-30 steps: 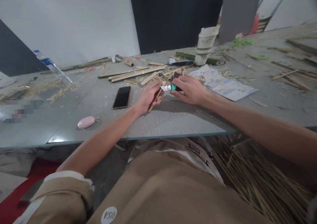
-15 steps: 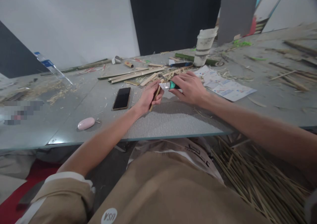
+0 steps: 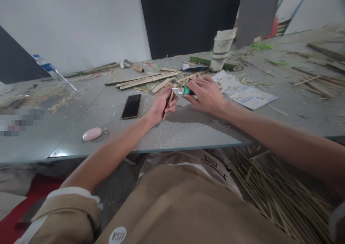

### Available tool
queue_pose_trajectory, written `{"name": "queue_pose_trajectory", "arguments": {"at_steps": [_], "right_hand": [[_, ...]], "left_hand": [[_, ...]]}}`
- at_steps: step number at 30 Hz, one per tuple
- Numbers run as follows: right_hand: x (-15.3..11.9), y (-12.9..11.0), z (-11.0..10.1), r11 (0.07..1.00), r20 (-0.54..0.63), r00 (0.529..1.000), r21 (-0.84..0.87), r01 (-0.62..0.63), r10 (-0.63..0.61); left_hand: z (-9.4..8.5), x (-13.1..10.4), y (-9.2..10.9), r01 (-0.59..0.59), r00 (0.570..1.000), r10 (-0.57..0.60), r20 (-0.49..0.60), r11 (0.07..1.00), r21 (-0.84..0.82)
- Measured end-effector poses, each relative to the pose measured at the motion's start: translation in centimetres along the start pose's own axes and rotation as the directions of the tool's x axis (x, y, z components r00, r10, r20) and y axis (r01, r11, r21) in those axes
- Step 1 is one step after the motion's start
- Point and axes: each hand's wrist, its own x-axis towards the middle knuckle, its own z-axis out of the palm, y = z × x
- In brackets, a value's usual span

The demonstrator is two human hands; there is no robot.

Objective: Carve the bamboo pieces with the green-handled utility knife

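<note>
My left hand [image 3: 162, 105] is closed around a short, thin bamboo strip [image 3: 165, 115], whose lower end sticks out below the fingers. My right hand [image 3: 206, 94] grips a utility knife [image 3: 186, 90] with a green and black handle. Its silvery blade points left and meets the upper part of the strip, beside the left fingertips. Both hands are above the grey table [image 3: 178, 136] near its front edge. Behind them lie long split bamboo pieces [image 3: 148, 81] and thin shavings.
A phone [image 3: 131, 106] and a pink oval object [image 3: 92, 134] lie left of my hands. Beyond are a paper cup [image 3: 222, 50], a green bamboo piece [image 3: 199, 61], printed paper [image 3: 249, 94] and a plastic bottle [image 3: 55, 73]. Bamboo strips [image 3: 272, 190] lie below the table at right.
The whole view has shifted slightly, with things on the table appearing a little further left. Both hands keep their holds, and the blade remains at the strip.
</note>
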Motion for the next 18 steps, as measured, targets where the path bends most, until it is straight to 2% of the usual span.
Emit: {"name": "queue_pose_trajectory", "arguments": {"at_steps": [6,9,11,14,16,18], "right_hand": [[-0.2,-0.4,0.4,0.999,-0.006,0.999,0.022,-0.039,0.040],[0.0,0.2,0.8,0.993,-0.020,0.995,0.058,-0.099,0.100],[0.2,1.6,0.9,0.977,-0.046,0.979,0.083,-0.195,0.200],[0.0,5.0,0.5,0.927,-0.100,0.924,0.108,-0.359,0.369],[-0.4,7.0,0.1,0.906,-0.120,0.900,0.118,-0.407,0.420],[-0.8,8.2,-0.2,0.902,-0.118,0.897,0.129,-0.412,0.426]], "left_hand": [[0.0,0.3,-0.2,-0.093,0.994,0.096,-0.059,0.994,0.059],[0.1,-0.2,0.0,-0.095,0.995,0.098,-0.020,0.991,0.094],[0.4,-0.9,0.1,-0.052,0.997,0.043,0.069,0.989,0.135],[1.2,-1.9,0.0,0.006,0.977,-0.048,0.207,0.980,0.201],[1.6,-2.1,-0.2,0.008,0.969,-0.059,0.238,0.978,0.209],[1.6,-1.9,-0.5,0.002,0.973,-0.048,0.227,0.980,0.197]]}}
